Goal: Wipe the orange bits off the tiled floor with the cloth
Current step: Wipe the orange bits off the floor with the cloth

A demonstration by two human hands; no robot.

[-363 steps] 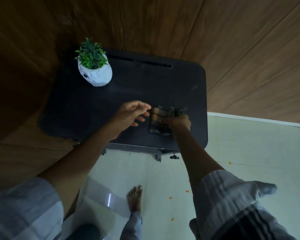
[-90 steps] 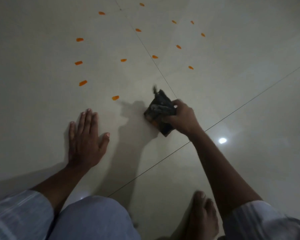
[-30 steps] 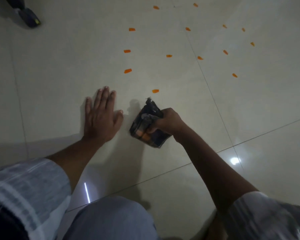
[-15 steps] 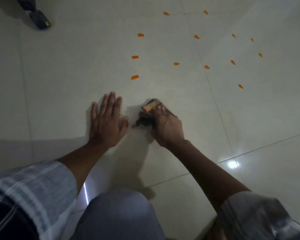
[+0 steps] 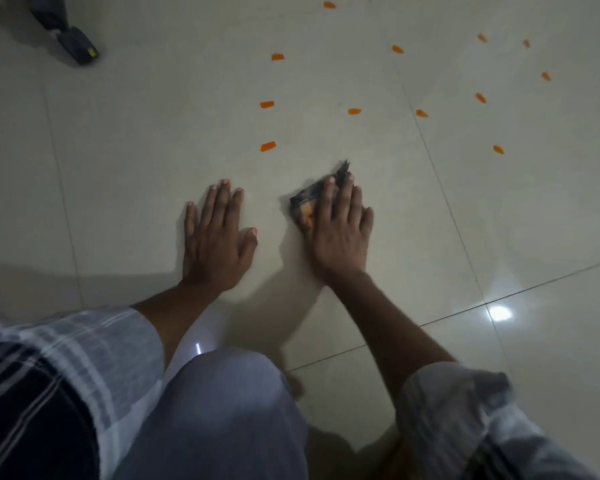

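My right hand (image 5: 340, 230) lies flat, palm down, on a dark cloth (image 5: 305, 204) with an orange patch, pressing it onto the pale tiled floor (image 5: 136, 168). The cloth's frayed tip sticks out past my fingertips. My left hand (image 5: 217, 237) rests flat on the floor to the left of the cloth, fingers spread, holding nothing. Several orange bits lie scattered ahead; the nearest orange bit (image 5: 267, 146) is up and left of the cloth, another orange bit (image 5: 354, 111) lies farther on, and an orange bit (image 5: 498, 149) lies to the right.
A dark table leg with a black foot (image 5: 75, 46) stands at the top left. My bent knee (image 5: 222, 410) fills the bottom middle. Grout lines cross the floor, and a lamp's glare (image 5: 499, 312) shines at the right.
My right hand flattened from a bunched grip on the cloth and pushed it forward along the floor. The orange bit that lay just ahead of the cloth is gone from sight. My left hand stayed planted.
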